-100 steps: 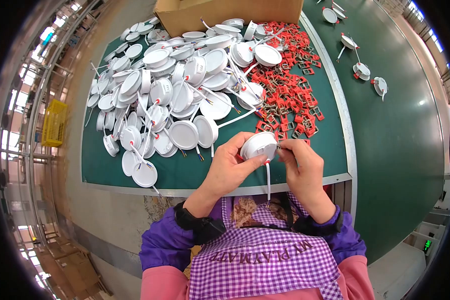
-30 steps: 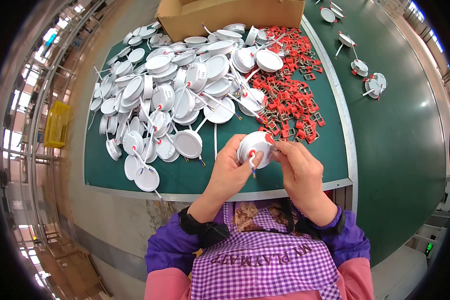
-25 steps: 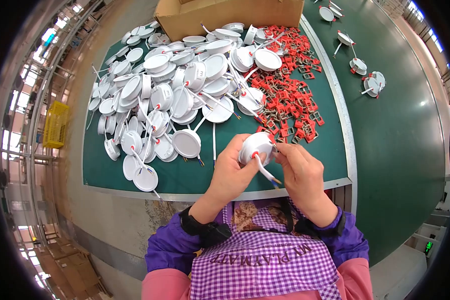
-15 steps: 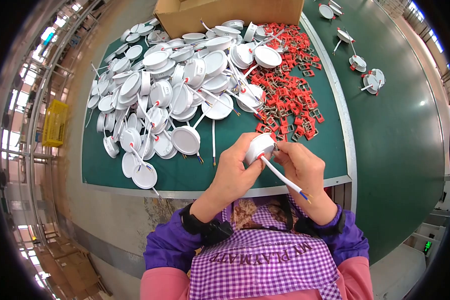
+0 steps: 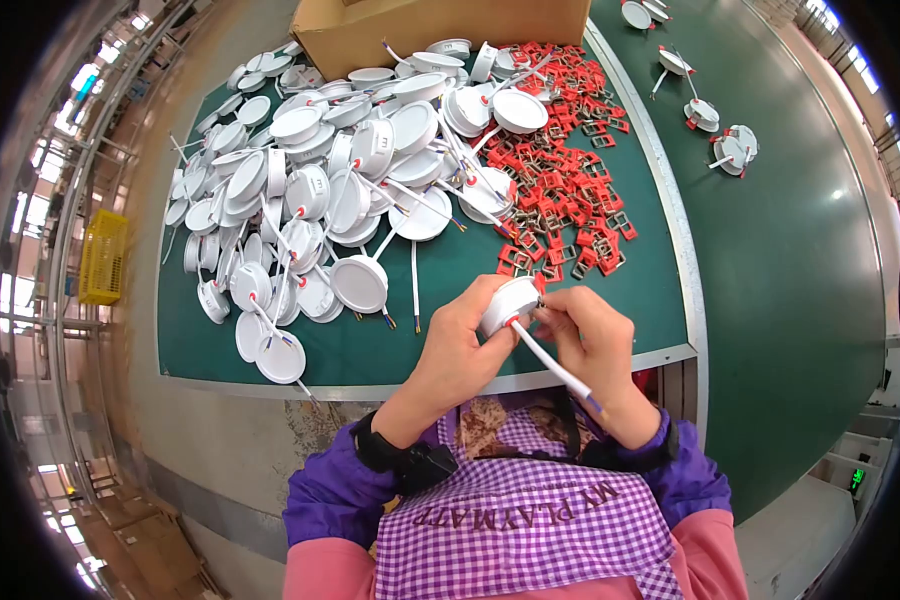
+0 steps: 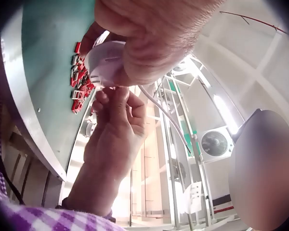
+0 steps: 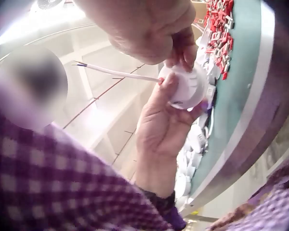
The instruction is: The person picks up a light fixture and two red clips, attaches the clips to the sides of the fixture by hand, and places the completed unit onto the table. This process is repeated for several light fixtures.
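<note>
My left hand (image 5: pixel 462 335) grips a round white downlight (image 5: pixel 511 303) by its side, thumb on the back near the red cable grommet. The downlight's white cable (image 5: pixel 555 362) slants down to the right, across the front of my right wrist. A red spring clip (image 5: pixel 540 284) shows at the rim. My right hand (image 5: pixel 592 335) has its fingers curled at that rim, thumb and forefinger pinching the small metal part of the clip, mostly hidden by the fingertips. In the right wrist view the downlight (image 7: pixel 190 89) sits between both hands.
A big heap of white downlights (image 5: pixel 315 185) with loose cables covers the table's left side. Red spring clips (image 5: pixel 570 190) lie piled to its right. A cardboard box (image 5: pixel 440 35) stands behind. Several downlights (image 5: pixel 735 150) lie on the green belt (image 5: pixel 770 300) beyond the metal edge.
Since the oldest frame another downlight lies on the belt, and one near the heap's front is gone. Over the last second the held downlight has turned, its cable swinging to the lower right.
</note>
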Motion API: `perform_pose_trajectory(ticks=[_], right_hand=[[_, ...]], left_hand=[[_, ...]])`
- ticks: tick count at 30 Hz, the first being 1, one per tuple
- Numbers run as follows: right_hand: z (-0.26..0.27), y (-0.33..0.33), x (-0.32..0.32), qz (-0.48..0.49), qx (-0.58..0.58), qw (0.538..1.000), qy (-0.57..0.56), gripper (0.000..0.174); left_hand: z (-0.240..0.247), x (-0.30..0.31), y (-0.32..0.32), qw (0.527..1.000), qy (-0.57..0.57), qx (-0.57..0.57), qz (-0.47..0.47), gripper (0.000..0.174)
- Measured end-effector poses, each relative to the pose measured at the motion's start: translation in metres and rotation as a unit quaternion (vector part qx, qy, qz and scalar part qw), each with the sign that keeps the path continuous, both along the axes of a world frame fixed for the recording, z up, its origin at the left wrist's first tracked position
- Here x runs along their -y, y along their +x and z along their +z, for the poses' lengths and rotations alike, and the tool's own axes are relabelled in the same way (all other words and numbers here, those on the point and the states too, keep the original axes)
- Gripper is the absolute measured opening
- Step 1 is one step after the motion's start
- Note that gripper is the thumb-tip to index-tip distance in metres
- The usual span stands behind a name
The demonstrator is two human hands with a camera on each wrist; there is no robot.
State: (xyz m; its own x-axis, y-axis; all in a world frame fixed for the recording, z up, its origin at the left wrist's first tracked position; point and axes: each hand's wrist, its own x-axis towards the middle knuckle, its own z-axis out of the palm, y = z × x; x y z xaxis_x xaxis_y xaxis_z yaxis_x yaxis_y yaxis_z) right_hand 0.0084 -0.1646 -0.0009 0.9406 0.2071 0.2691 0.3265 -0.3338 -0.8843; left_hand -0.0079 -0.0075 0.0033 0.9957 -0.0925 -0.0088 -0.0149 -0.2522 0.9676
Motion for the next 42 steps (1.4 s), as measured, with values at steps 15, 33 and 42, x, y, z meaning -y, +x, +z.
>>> perform_pose_trajectory(ticks=[15,33,42], right_hand=[[-0.013,-0.003,0.018,0.046,-0.218,0.974,0.049,0.037],[-0.053,0.042,0.033,-0.154,0.052,0.927,-0.338,0.025],[-0.009,0.03,0.02,-0.08,-0.191,0.973,0.103,0.009]], left_hand=[[-0.017,-0.006,-0.016,0.985,-0.109,-0.117,-0.059,0.032],[-0.017,-0.021,-0.005,0.934,-0.32,-0.15,0.06,0.029],[-0.022,-0.016,0.0,0.845,-0.465,-0.253,0.081,0.028]])
